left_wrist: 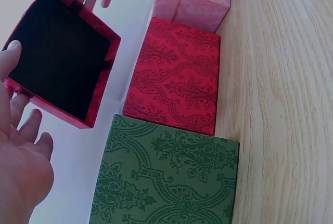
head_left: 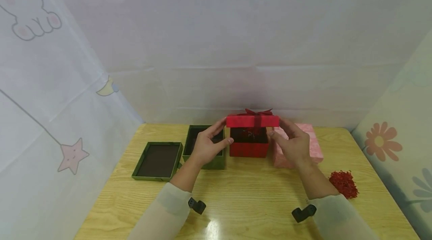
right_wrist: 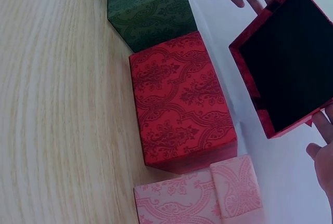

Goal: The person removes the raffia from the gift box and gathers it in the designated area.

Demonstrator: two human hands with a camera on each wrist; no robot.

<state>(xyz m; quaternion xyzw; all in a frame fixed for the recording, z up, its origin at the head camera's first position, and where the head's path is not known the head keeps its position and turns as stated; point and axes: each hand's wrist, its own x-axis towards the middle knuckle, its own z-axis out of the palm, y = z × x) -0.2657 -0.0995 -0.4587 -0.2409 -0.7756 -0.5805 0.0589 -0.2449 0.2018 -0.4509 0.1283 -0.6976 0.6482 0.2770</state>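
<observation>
No text, label, brand, number or sign can be read, though the head view seems rather soft.

A red lid (head_left: 251, 121), topped with a dark red ribbon and bow (head_left: 258, 112), is held roughly level by its sides, the left hand (head_left: 209, 144) at one end and the right hand (head_left: 293, 144) at the other. Its underside is black. Below, apart from it, a red box (head_left: 249, 150) with a scrolled pattern stands open and upright near the middle of the back edge of the table (head_left: 236, 202). Inside the dark interior, something red and thin pale strands show, too small to identify.
</observation>
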